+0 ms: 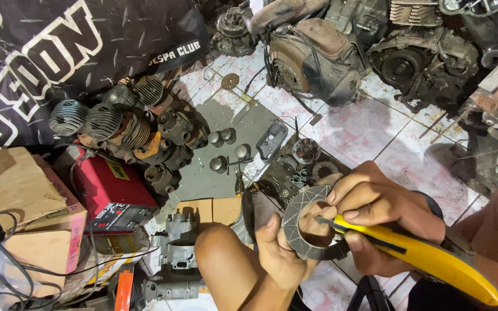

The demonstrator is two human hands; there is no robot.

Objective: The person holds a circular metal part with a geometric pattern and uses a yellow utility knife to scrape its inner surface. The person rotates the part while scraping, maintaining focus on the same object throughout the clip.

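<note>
My left hand [280, 250] holds a flat grey ring-shaped friction disc [295, 222] with radial grooves, gripping its lower edge with the thumb up on its face. My right hand [376, 210] grips a yellow utility knife [427, 256], its tip pressed against the inner edge of the ring. The knife handle runs down to the lower right. My bare knee [226, 253] is just left of the left hand.
The tiled floor [370, 129] is strewn with small engine parts: finned cylinders [108, 121], pistons [226, 151], a grey engine casing [177, 256]. A red box-shaped machine [113, 190] and a cardboard box [27, 207] sit at left. Larger scooter engines [318, 52] line the top.
</note>
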